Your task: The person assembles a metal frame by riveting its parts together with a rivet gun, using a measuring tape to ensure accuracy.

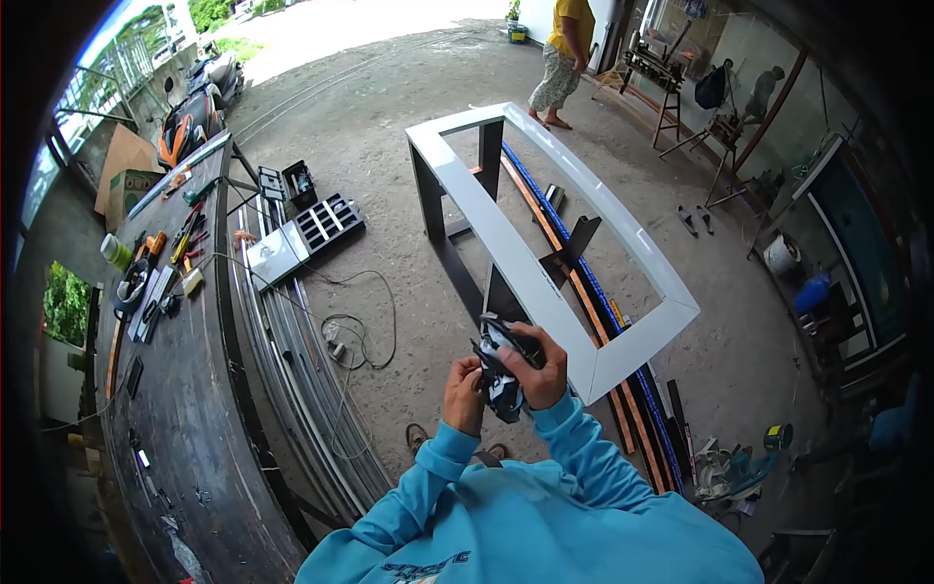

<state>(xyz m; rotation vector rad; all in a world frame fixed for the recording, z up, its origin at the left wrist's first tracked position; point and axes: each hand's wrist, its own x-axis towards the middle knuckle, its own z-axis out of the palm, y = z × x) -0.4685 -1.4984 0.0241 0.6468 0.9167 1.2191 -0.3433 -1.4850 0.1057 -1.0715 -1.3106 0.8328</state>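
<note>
In front of my chest both hands hold a crumpled, shiny black plastic packet (503, 391) with pale patches on it. The fingers of my left hand (463, 397) pinch its left edge. My right hand (541, 368) wraps round its right side, thumb lying across the front. Just beyond the hands stands a rectangular frame (545, 277) with a white top and dark legs. Its near corner reaches close to my right sleeve.
A long dark workbench (209, 389) with pliers and other tools runs along the left. Metal tubes (302, 360), a cable (394, 321) and an open organizer case (316, 229) lie on the floor. Orange and blue bars (637, 409) lie under the frame. A person (564, 54) stands at the back.
</note>
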